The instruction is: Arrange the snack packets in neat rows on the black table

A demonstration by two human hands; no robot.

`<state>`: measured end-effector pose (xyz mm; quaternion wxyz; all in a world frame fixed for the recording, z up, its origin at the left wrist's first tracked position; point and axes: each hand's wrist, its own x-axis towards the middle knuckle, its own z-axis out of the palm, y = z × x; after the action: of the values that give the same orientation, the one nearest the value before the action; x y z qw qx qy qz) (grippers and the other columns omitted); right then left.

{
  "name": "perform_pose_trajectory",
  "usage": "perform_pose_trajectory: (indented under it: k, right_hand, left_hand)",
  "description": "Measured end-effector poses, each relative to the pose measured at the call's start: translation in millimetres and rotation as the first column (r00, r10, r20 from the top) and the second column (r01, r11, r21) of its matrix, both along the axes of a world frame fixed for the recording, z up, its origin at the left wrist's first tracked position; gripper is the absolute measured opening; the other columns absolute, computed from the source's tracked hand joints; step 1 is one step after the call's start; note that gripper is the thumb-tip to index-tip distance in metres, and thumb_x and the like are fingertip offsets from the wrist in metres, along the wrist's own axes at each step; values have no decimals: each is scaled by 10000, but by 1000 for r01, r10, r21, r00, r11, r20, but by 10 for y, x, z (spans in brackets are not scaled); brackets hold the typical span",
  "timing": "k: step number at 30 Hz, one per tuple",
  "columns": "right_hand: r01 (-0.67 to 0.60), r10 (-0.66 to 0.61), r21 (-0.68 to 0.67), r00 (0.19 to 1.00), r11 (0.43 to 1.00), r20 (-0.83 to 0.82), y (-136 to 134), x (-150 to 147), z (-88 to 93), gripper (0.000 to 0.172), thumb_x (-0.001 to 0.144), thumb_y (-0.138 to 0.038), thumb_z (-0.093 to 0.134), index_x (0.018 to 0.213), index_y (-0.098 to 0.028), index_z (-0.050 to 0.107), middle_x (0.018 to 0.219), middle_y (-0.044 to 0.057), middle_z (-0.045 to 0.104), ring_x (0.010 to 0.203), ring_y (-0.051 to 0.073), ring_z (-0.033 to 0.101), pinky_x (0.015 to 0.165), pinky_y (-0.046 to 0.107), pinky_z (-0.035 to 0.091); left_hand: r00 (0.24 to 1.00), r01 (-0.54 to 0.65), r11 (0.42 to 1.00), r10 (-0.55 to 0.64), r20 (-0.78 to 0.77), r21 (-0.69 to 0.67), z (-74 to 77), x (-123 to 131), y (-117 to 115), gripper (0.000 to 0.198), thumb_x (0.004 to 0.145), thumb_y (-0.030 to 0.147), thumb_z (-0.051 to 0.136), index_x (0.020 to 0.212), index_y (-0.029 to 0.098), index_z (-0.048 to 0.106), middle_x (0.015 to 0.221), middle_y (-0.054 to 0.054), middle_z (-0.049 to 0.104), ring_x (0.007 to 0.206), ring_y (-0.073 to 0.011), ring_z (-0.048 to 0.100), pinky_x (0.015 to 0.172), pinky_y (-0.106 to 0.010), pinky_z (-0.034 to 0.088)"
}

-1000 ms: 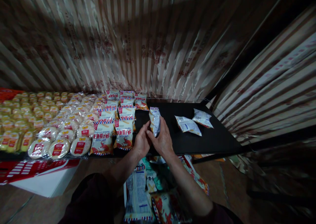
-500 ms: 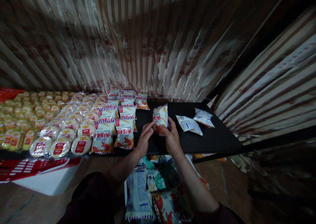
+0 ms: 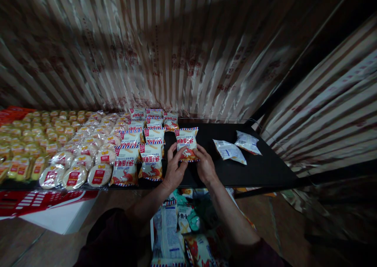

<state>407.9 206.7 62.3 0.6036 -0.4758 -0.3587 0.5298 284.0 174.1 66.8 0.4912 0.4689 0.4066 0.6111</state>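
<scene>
Between both hands I hold a small snack bag (image 3: 187,141), its printed front facing me, over the black shelf (image 3: 203,176). My left hand (image 3: 175,169) grips its lower left side, and my right hand (image 3: 205,164) pinches its lower right corner. Left of it stand rows of matching snack bags (image 3: 151,161), upright and overlapping. To the right, two more bags (image 3: 229,151) lie on the shelf with their plain backs up.
Wrapped round crackers (image 3: 99,175) and small yellow packaged cakes (image 3: 17,167) fill the shelf's left part. Below the shelf, between my arms, is a box of mixed snack bags (image 3: 167,231). A red and white carton (image 3: 59,212) sits under the left side. Striped curtain (image 3: 188,63) hangs behind.
The held bag has moved slightly left, closer to the rows, and its front has turned more squarely toward me. The view has shifted a little.
</scene>
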Motion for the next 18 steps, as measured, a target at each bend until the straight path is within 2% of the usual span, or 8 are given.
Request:
perform_pose_trajectory:
  k: [5,9,18]
  right_hand:
    - [32,-33,34,999,999,40,84,-24,-137,529,625,-354,723,1121,-205,614,1045,55,697,912,227,653,845,407,510]
    - [43,-49,71,995,997,85,167,-55,-215,588,643,-389,709,1189,-217,573,1050,58,686,932,222,643,855,416,515]
    - [86,-90,52,993,995,81,361,-146,-279,574,629,-377,700,1162,-203,581,1016,57,696,875,207,655,829,412,529]
  left_hand:
    - [998,-35,999,37,46,-39,16,0,26,409,655,37,651,1005,241,698,1386,-43,406,1359,-268,295,1169,-354,147]
    - [1000,-28,999,29,10,-40,-14,-9,64,439,667,51,643,1051,262,680,1458,-13,364,1397,-259,242,1178,-355,119]
    - [996,-25,998,19,-87,-63,-25,-16,154,462,702,105,621,1133,270,639,1534,28,257,1438,-232,134,1185,-367,49]
